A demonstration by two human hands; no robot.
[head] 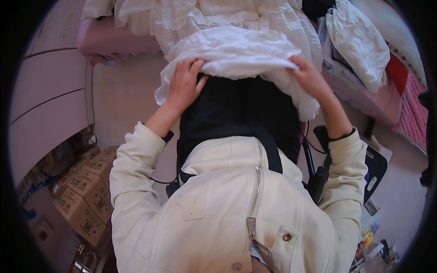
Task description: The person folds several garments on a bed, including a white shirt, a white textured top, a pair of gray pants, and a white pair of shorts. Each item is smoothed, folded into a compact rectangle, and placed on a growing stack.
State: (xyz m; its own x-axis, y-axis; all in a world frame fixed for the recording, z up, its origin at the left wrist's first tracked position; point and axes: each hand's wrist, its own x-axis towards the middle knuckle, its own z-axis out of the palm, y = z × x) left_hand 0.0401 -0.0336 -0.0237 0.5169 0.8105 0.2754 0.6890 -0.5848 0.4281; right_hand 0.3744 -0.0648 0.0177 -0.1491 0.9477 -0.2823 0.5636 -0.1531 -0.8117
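A thin white cloth (235,47), perhaps a garment, lies bunched across my knees, its loose edges hanging down on both sides. My left hand (186,80) rests at its near left edge, fingers curled over the fabric and thumb apart; how firmly it grips is hard to see. At the right, my right hand (307,73) pinches a fold of the same cloth between thumb and fingers. Black trousers (235,105) cover my lap beneath it. Beyond the cloth, more crinkled white fabric (218,13) is heaped on the bed, partly merging with it.
A bed with a pink cover (116,41) stands ahead. Folded white clothes (356,44) are piled at its right. Cardboard boxes (85,201) sit at lower left beside a pale cabinet (47,88). A chair armrest (317,181) and a black cable (312,148) are on my right.
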